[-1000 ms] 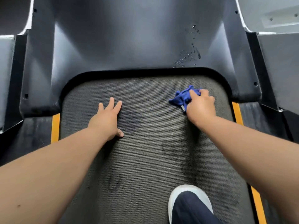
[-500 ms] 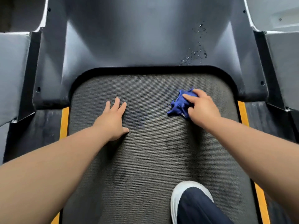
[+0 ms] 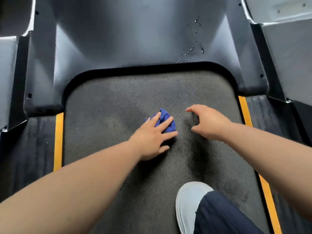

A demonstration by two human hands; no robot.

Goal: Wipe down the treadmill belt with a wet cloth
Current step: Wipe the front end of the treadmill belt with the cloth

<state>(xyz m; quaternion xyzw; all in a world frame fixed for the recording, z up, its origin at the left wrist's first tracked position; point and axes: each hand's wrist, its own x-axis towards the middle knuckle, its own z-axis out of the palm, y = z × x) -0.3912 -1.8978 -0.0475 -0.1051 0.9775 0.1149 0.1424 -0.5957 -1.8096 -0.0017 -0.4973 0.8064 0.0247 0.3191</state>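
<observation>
A crumpled blue cloth (image 3: 164, 118) lies near the middle of the grey textured treadmill belt (image 3: 109, 115). My left hand (image 3: 152, 135) lies on top of the cloth with straight, spread fingers pressing it down; most of the cloth is hidden under them. My right hand (image 3: 208, 121) hovers just right of the cloth, apart from it, fingers loosely curled and holding nothing. Dark damp patches mark the belt below my right hand.
The dark motor cover (image 3: 135, 39) rises ahead, with water droplets (image 3: 192, 51) on its right side. Yellow strips (image 3: 58, 141) and black side rails border the belt. My white shoe (image 3: 187, 203) and dark trouser leg stand on the belt at the bottom right.
My right hand has let go of the cloth and drawn off to the right. My left hand has moved right from the bare belt onto the cloth, which now lies nearer the belt's middle.
</observation>
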